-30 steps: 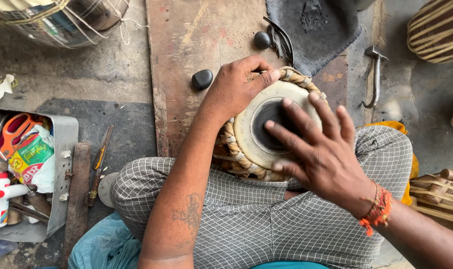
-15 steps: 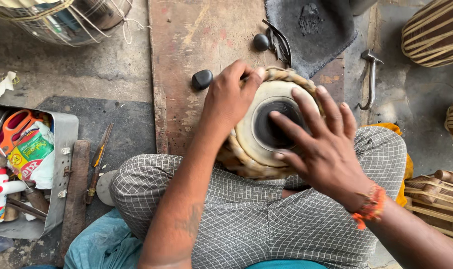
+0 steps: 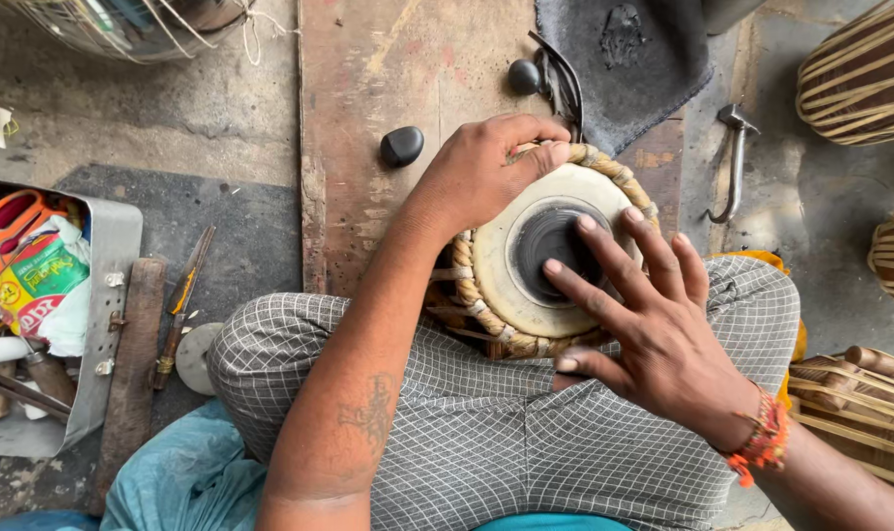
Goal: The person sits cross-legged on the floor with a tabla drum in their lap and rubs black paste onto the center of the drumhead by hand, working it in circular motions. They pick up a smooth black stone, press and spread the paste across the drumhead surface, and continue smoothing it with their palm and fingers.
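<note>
Small drum [image 3: 526,285] sat in the person's lap, against the checked cloth. Left hand [image 3: 481,177] curled closed over its braided rim; right hand [image 3: 654,334] lay open, fingers [image 3: 604,251] spread on the black centre patch. Metal box [image 3: 113,295] at left held orange-handled scissors [image 3: 9,221], a green packet [image 3: 39,280], tools. Two black stones [image 3: 402,146] on the wooden board [image 3: 368,108].

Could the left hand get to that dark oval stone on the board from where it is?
Probably yes. The left hand grips the drum's braided rim, and the dark oval stone lies just beside it on the wooden board, with nothing between them.
</note>
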